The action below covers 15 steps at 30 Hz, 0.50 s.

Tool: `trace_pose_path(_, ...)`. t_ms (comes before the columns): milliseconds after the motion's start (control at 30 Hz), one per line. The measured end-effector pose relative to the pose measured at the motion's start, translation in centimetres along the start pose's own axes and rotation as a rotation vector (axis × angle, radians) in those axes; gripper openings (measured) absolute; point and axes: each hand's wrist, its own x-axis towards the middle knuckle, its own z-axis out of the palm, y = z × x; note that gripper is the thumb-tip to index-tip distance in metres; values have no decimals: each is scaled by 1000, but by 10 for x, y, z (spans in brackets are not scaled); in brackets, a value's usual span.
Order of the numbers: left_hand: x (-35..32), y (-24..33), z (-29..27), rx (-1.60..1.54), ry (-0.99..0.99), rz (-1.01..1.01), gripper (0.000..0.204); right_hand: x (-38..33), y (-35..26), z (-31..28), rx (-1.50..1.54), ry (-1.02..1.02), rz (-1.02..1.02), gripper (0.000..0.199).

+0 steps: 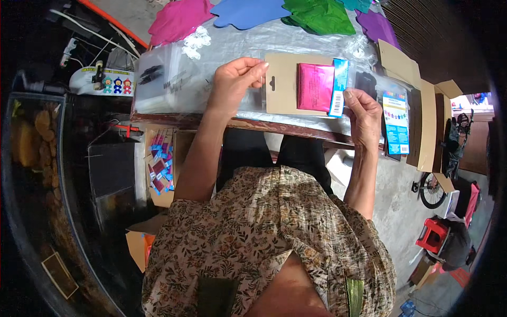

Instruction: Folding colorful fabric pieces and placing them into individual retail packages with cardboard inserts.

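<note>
Above the table's near edge I hold a flat retail pack between both hands. It has a tan backing card (282, 84) with a hang hole, a folded bright pink packet (315, 87) and a blue-and-white label strip (339, 87); clear film seems to surround it. My left hand (237, 84) pinches the pack at its left edge, thumb against the fingers. The right hand (365, 112) grips the lower right corner beside the label, with its fingers closed. A blue-and-white printed card (396, 121) in clear plastic lies to the right of that hand.
Along the table's (248, 45) far side lie pink (179, 21), blue (248, 11), green (319, 18) and purple (377, 27) cloths. Clear plastic bags (156, 87) rest at left. Below left, a cardboard box (161, 164) holds several small packets; another carton (425, 121) stands at right.
</note>
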Motion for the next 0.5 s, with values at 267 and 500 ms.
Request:
trace_pose_path(267,2,-14,-10,-30,-102,-70,28,5,6,-5,16,-101,-15,9)
trace_pose_path(500,-10,-7,0,-75,-7,-85,25,12,13,-9,46,-47,-18,10)
